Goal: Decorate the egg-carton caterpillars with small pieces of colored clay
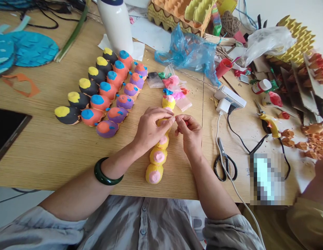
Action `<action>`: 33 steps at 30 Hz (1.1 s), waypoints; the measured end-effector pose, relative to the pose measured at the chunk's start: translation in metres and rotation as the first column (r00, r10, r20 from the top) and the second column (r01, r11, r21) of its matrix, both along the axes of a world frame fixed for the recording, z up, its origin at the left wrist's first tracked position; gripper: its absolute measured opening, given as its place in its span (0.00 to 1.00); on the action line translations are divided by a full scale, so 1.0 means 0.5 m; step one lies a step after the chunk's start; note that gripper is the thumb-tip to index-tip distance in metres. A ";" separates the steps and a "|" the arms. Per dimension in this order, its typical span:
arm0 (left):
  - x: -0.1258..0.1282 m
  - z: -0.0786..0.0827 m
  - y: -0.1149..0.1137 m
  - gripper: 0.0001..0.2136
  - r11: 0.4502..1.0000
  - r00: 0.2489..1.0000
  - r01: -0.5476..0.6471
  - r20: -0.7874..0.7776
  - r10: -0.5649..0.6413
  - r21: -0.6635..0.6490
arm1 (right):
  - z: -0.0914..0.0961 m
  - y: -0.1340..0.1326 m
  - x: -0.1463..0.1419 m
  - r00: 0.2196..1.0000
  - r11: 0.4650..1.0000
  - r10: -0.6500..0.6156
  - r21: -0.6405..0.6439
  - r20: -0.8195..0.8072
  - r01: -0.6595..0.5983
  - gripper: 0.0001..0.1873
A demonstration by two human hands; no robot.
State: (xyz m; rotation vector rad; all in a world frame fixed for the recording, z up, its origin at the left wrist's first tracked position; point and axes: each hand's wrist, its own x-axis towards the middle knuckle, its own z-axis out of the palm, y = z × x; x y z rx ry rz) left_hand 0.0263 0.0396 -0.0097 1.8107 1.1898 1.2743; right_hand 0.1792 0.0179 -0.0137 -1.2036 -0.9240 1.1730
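Observation:
A strip of yellow egg-carton cups [152,158] runs away from me on the table, with pink clay-like discs on its domes. My left hand [152,126] arches over the strip's middle, hiding some cups, its thumb and fingers closed toward its fingertips. Just right of the strip, my right hand [190,133] is pinched, its fingertips meeting the left thumb. Whatever tiny bit lies between the fingertips is too small to name. Beyond the far cup lie small bags of coloured clay [173,83], among them pink, blue and green.
Finished-looking strips of black [89,86], coral [100,101] and purple cups [125,101] stand left. A white bottle [117,27] is behind them. Scissors [225,163], a power strip [233,97] with cables, and a yellow glue gun [271,123] lie right. Another person's arm [316,184] is at far right.

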 end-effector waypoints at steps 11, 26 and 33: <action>-0.015 -0.044 0.033 0.14 0.993 0.991 -0.097 0.088 0.102 -0.061 | -0.006 0.027 0.002 0.984 0.980 -0.121 -0.172 -0.130 0.098 0.18; -0.017 -0.050 0.041 0.16 0.986 0.998 -0.010 0.061 0.021 -0.167 | -0.005 0.098 0.004 0.978 0.971 -0.151 -0.205 -0.144 0.119 0.16; -0.015 -0.053 0.042 0.13 0.986 0.997 -0.010 0.076 0.023 -0.165 | -0.018 0.129 -0.017 0.970 0.972 -0.189 -0.167 -0.154 0.163 0.17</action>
